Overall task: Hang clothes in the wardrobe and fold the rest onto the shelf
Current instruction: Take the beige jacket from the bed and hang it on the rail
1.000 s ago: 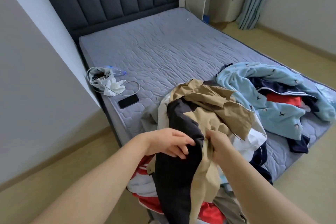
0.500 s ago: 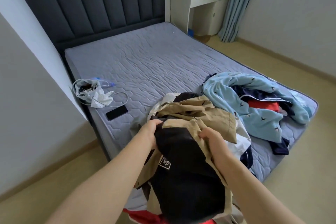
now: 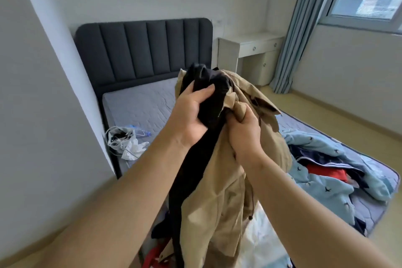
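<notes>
I hold a tan and black jacket [image 3: 219, 209] up in front of me, above the foot of the bed. My left hand [image 3: 191, 113] grips its black part near the top. My right hand [image 3: 243, 132] is closed on the tan fabric beside it. The jacket hangs down between my forearms. Under it lie white and red clothes [image 3: 261, 237], partly hidden. A light blue garment with a bird print [image 3: 326, 183] lies on the grey mattress [image 3: 141, 104] to the right, over dark blue and red pieces.
A dark padded headboard [image 3: 143, 50] stands at the back. A white bag with cables [image 3: 126, 143] lies at the mattress's left edge. A grey wall panel [image 3: 43, 93] is close on the left. A white desk [image 3: 254, 52] and blue curtain [image 3: 304, 28] are at the back right.
Both hands have lifted the jacket from the pile to chest height. My view has tilted up, so the window and more wall show.
</notes>
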A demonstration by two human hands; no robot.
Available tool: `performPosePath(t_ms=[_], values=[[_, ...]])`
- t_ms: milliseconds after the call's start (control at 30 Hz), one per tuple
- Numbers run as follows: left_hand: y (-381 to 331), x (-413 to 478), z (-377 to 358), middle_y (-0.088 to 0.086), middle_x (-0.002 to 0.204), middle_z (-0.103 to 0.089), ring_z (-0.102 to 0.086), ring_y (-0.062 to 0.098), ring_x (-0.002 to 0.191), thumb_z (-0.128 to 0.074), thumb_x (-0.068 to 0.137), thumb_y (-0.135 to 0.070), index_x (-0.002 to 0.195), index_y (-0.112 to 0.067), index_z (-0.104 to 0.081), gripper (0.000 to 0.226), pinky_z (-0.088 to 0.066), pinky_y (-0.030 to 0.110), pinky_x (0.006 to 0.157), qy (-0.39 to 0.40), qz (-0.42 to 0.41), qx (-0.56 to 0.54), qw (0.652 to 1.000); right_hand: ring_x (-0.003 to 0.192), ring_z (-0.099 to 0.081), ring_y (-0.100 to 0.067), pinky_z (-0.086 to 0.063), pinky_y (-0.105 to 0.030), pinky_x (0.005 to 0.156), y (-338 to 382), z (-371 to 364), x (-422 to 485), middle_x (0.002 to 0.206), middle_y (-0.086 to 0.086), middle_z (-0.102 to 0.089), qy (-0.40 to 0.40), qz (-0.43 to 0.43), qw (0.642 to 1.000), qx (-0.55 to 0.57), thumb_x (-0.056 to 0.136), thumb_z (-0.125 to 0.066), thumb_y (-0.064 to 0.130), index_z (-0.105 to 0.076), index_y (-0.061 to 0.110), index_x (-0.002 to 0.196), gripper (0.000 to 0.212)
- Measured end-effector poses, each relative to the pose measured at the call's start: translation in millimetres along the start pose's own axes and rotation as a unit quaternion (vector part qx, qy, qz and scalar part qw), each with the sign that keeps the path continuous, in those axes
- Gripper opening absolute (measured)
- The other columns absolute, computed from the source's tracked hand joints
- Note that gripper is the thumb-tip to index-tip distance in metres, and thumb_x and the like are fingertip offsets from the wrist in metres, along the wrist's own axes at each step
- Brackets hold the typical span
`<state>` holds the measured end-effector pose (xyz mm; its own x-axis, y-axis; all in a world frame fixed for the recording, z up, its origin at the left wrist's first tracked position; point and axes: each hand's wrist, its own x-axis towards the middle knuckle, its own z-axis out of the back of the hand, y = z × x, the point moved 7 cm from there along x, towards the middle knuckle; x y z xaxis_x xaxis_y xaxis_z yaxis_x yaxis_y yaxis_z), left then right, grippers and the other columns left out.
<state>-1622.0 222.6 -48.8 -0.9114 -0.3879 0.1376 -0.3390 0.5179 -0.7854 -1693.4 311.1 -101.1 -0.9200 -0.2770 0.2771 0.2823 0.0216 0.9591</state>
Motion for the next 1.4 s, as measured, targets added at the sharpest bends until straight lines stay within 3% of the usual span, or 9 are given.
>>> performPosePath(t_ms=[300, 433, 533, 600, 667, 767, 933, 1133, 1400], values=[[-135, -19, -81, 0.016, 0.111, -0.059, -0.061, 0.027, 0.101, -0.042, 0.095, -0.002, 0.129, -0.003, -0.044, 0.033, -0.054, 0.034, 0.085, 0.094, -0.208, 0.124, 0.966, 0.091, -0.064, -0.025, -0.053, -0.041, 0.087, 152, -11, 46, 0.087, -0.003, -0.068, 0.077, 0.124, 0.966, 0.213, 0.089, -0.05, 0.001, -0.064, 0.023, 0.086, 0.026], [-145, -27, -79, 0.003, 0.102, -0.069, -0.069, 0.016, 0.092, -0.052, 0.094, -0.013, 0.121, -0.019, -0.053, 0.027, -0.057, 0.03, 0.071, 0.043, -0.253, 0.238, 0.937, 0.058, -0.063, -0.011, -0.052, -0.024, 0.056, 158, -3, 53, 0.058, 0.002, -0.065, 0.12, 0.081, 0.955, 0.26, 0.084, -0.045, -0.005, -0.062, 0.015, 0.074, 0.028], [-147, -36, -49, -0.012, 0.078, -0.068, -0.065, 0.002, 0.076, -0.057, 0.09, -0.019, 0.1, -0.026, -0.062, 0.013, -0.054, 0.022, 0.063, -0.116, -0.379, 0.366, 0.842, 0.04, -0.05, -0.001, -0.04, -0.016, 0.045, 131, 7, 54, 0.041, 0.009, -0.053, 0.099, 0.032, 0.972, 0.21, 0.082, -0.044, -0.006, -0.057, 0.016, 0.05, 0.041], [-136, -39, -29, -0.013, 0.094, -0.06, -0.059, 0.005, 0.091, -0.064, 0.083, -0.023, 0.111, -0.023, -0.058, 0.029, -0.051, 0.031, 0.085, -0.217, -0.441, 0.489, 0.721, 0.032, -0.042, 0.004, -0.034, -0.011, 0.038, 110, 11, 52, 0.034, 0.012, -0.047, 0.088, 0.009, 0.986, 0.141, 0.083, -0.044, -0.005, -0.048, 0.014, 0.05, 0.038], [-106, -27, -2, 0.0, 0.122, -0.048, -0.046, 0.018, 0.116, -0.07, 0.075, -0.037, 0.132, -0.026, -0.044, 0.064, -0.037, 0.038, 0.103, -0.26, -0.394, 0.564, 0.677, 0.033, -0.041, 0.003, -0.033, -0.011, 0.039, 87, 11, 50, 0.037, 0.01, -0.046, 0.117, -0.018, 0.986, 0.115, 0.083, -0.043, -0.007, -0.048, 0.013, 0.052, 0.037], [-56, -13, 44, 0.008, 0.148, -0.023, -0.025, 0.028, 0.136, -0.066, 0.072, -0.053, 0.146, -0.03, -0.017, 0.092, -0.022, 0.047, 0.109, -0.283, -0.261, 0.596, 0.704, 0.044, -0.048, -0.003, -0.036, -0.022, 0.055, 54, -2, 41, 0.045, 0.006, -0.052, 0.191, -0.092, 0.967, 0.14, 0.082, -0.045, -0.001, -0.061, 0.016, 0.043, 0.045], [-3, 8, 63, 0.011, 0.154, -0.016, -0.019, 0.026, 0.142, -0.031, 0.098, -0.038, 0.148, -0.013, -0.013, 0.058, -0.019, 0.037, 0.116, -0.204, -0.087, 0.352, 0.909, 0.054, -0.061, -0.011, -0.046, -0.025, 0.069, 31, -13, 27, 0.056, -0.001, -0.063, 0.245, -0.181, 0.929, 0.211, 0.081, -0.046, 0.0, -0.068, 0.013, 0.053, 0.038], [54, -8, 66, -0.022, 0.102, -0.066, -0.066, -0.002, 0.085, -0.045, 0.096, -0.009, 0.11, -0.048, -0.048, 0.042, -0.052, 0.014, 0.065, 0.069, 0.115, 0.357, 0.925, 0.039, -0.048, -0.004, -0.044, -0.012, 0.046, 27, 4, 43, 0.039, 0.005, -0.049, 0.154, -0.154, 0.938, 0.269, 0.083, -0.031, -0.012, -0.053, 0.015, 0.031, 0.063], [1, 6, 75, -0.007, 0.06, -0.061, -0.054, 0.014, 0.058, -0.052, 0.084, -0.003, 0.072, -0.023, -0.061, 0.025, -0.047, 0.028, 0.054, -0.094, -0.015, 0.449, 0.889, 0.048, -0.057, -0.009, -0.041, -0.025, 0.063, -1, 21, 47, 0.05, 0.002, -0.059, 0.12, -0.219, 0.964, 0.089, 0.083, -0.047, 0.008, -0.059, 0.013, 0.058, 0.028]])
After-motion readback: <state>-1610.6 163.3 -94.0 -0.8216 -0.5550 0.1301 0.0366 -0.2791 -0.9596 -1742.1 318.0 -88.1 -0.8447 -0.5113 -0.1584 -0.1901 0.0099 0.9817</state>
